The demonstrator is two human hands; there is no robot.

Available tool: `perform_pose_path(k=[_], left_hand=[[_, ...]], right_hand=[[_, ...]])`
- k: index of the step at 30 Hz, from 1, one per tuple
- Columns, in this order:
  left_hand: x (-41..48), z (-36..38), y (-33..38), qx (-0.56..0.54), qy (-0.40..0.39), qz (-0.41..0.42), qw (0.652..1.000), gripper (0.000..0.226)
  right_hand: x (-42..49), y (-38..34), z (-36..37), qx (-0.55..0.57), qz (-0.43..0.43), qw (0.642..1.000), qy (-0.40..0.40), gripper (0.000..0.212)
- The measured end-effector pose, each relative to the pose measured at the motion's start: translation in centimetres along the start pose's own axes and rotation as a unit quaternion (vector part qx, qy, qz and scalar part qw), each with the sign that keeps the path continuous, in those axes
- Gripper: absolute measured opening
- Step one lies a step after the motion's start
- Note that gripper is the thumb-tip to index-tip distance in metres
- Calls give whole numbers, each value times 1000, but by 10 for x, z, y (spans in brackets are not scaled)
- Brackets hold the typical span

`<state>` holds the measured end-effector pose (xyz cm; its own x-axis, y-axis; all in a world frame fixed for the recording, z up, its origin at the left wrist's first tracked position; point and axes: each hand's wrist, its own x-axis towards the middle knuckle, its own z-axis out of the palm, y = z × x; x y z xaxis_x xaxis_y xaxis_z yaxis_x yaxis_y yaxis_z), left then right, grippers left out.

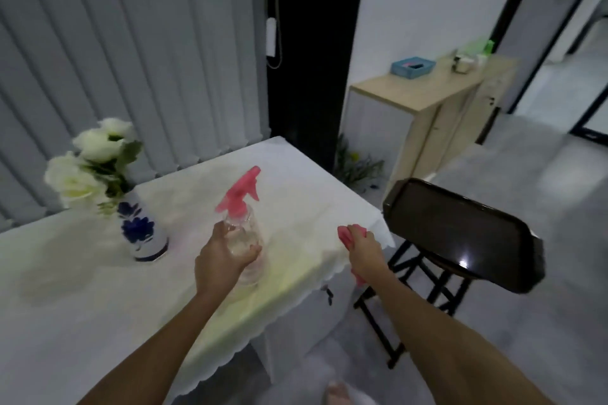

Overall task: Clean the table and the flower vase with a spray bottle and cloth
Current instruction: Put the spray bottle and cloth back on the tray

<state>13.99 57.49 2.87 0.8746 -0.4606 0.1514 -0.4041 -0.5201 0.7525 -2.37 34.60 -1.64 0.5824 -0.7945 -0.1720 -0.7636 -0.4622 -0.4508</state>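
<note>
Spray bottle [241,227], clear-bodied with a pink trigger head, is standing on the white-covered table [82,289] while the left hand [222,258] is wrapping around its lower body, fingers closed on it and nowhere near the trigger. The right hand [365,248] is bunching a pink cloth [348,235] in a closed fist at the table's right corner, partly over the edge. The flower vase [141,230], white with blue flowers painted on it, is standing well to the left of the bottle, holding white blooms. Trouble could be coming from that low grip: a wet, smooth bottle may be slipping or tipping as it rises, and the loose table covering could be dragging under a wiping cloth, pulling the top-heavy vase over. Motion blur is softening everything, so the nozzle's direction, the liquid level and any dirt on the surface are hard to judge, and the fist is hiding most of the cloth.
</note>
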Motion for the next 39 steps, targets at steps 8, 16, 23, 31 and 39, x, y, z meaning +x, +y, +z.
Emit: perform_pose_path(k=[8,16,23,31,39], left_hand=[[3,134,115,-72,-142,101,982,60],[13,287,224,-122,-262,133,948,54],[32,409,283,-108,-300,117,941,52],[44,478,305,-87,-304,93,944,59],[50,502,311,-55,-292,111,948,65]], right_hand=[[-6,148,-77,28,153,978,142,39],[31,276,-122,67,263,944,189,33],[104,355,-150,61,274,946,164,35],[157,375,-133,82,242,960,115,48],[165,375,-112,-6,226,973,55,59]])
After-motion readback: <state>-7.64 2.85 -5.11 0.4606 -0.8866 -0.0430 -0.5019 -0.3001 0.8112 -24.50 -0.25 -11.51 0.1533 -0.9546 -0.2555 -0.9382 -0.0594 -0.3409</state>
